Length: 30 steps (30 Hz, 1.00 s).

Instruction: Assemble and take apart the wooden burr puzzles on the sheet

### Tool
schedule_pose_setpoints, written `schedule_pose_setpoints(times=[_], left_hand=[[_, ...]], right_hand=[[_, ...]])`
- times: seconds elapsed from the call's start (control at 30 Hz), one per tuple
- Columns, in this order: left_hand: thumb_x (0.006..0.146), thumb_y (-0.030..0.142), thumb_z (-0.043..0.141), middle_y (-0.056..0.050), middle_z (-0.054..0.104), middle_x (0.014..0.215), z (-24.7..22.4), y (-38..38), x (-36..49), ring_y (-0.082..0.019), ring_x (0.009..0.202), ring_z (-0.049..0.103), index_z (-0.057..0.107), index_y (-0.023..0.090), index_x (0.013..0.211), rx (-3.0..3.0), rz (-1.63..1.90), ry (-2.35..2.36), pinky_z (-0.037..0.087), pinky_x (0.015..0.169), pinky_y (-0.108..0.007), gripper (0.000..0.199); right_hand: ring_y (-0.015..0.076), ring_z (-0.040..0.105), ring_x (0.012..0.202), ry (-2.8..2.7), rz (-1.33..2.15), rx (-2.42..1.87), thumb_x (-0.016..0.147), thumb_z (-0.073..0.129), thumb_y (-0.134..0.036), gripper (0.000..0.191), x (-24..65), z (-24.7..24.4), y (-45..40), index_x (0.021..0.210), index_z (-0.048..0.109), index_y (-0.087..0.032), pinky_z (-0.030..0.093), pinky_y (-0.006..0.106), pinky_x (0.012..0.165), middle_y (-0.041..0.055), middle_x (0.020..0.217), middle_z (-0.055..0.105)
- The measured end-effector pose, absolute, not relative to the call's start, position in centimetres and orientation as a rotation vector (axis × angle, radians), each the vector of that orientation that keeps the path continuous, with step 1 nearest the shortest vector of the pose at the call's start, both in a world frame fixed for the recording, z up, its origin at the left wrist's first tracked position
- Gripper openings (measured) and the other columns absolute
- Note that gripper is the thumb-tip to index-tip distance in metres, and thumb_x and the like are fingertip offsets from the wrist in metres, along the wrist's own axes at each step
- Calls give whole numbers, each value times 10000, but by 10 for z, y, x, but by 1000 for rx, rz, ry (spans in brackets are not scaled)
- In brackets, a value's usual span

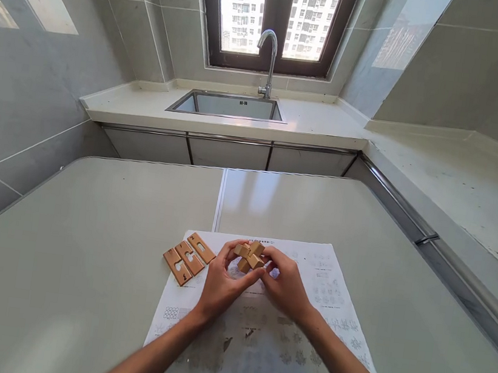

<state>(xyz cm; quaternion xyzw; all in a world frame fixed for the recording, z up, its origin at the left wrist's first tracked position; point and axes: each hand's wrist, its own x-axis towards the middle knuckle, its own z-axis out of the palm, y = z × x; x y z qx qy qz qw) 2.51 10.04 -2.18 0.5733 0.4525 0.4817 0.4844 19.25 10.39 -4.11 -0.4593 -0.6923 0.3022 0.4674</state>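
A wooden burr point(249, 255), built of short, square-ended bars that cross and interlock at several angles, is held above the upper middle of a white sheet point(344, 303). The left hand point(220, 280) is clamped on the burr from its left, the fingers curved behind and the thumb reaching across below; the right hand point(286, 283) closes thumb and fingertips on its right side. The two hands nearly meet around it. The bars are pale golden, with flat faces and crisp edges. To the left, three thin wooden plates point(188, 258), oblong and warmer brown, lie side by side across the sheet's left edge; each has a cut-out and dark markings. The sheet is thin and smooth, printed with rows of small grey line figures, many too faint to read. It lies on a table point(86, 238) of pale, softly glossy finish, divided by a straight light seam point(220, 198). Beyond stand a white counter point(317, 116) with a rectangular metal-rimmed sink point(236, 107), a curved chrome tap point(272, 61), a dark-framed window point(275, 18) and grey tiles point(38, 79) with pale joints and a reflective glaze.
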Motion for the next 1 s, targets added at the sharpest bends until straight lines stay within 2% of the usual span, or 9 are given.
schedule_pose_setpoints(times=[0.2,0.4,0.5,0.57,0.67,0.77,0.87,1.0], left_hand=[[800,377,873,-95,747,1236,-23,102,25,-293,1177,712,627,230,1247,1392,1108,1110,542,1048,-425,531],[818,385,860,-107,753,1238,-23,103,25,-303,1210,700,630,218,1231,1349,1079,1101,525,1067,-441,501],[815,385,863,-107,756,1233,-23,103,25,-297,1206,703,629,214,1226,1337,1074,1083,524,1071,-433,502],[818,389,860,-105,760,1222,-23,103,25,-293,1195,709,628,214,1224,1326,1075,1077,525,1071,-424,500],[828,385,850,-104,752,1241,-23,103,24,-293,1215,700,628,219,1232,1293,1094,1078,523,1080,-418,490],[838,372,844,-104,745,1259,-24,104,24,-291,1236,689,629,223,1235,1280,1108,1083,517,1095,-423,475],[831,361,850,-101,747,1258,-25,104,24,-291,1230,695,632,227,1235,1295,1107,1078,525,1091,-425,477],[829,364,855,-109,748,1253,-27,105,25,-301,1231,695,634,219,1229,1319,1116,1069,535,1087,-434,479]], right_hand=[[165,621,649,-1621,672,-1212,815,581,-115,137,190,-48,102,849,585,-248,507,264,589,-13,762,677],[165,636,637,-1590,620,-1277,826,606,-117,129,188,-56,101,842,588,-244,486,280,601,-6,782,676],[169,641,640,-1601,631,-1294,830,606,-122,162,188,-58,100,935,614,-245,498,283,601,-4,792,688],[174,650,651,-1616,652,-1292,841,617,-149,269,187,-57,99,1089,606,-251,522,290,610,1,831,701],[163,638,610,-1670,721,-1280,849,641,-196,558,185,-54,96,1374,466,-265,552,307,611,4,910,702],[141,606,566,-1746,752,-1268,838,663,-214,728,184,-51,94,1490,346,-285,541,303,563,24,1022,689],[151,630,626,-1750,705,-1250,867,665,-240,682,184,-52,95,1482,374,-292,555,315,576,68,1152,665],[207,700,840,-1732,650,-1189,898,641,-232,573,184,-55,97,1437,452,-283,597,330,647,99,1245,637]])
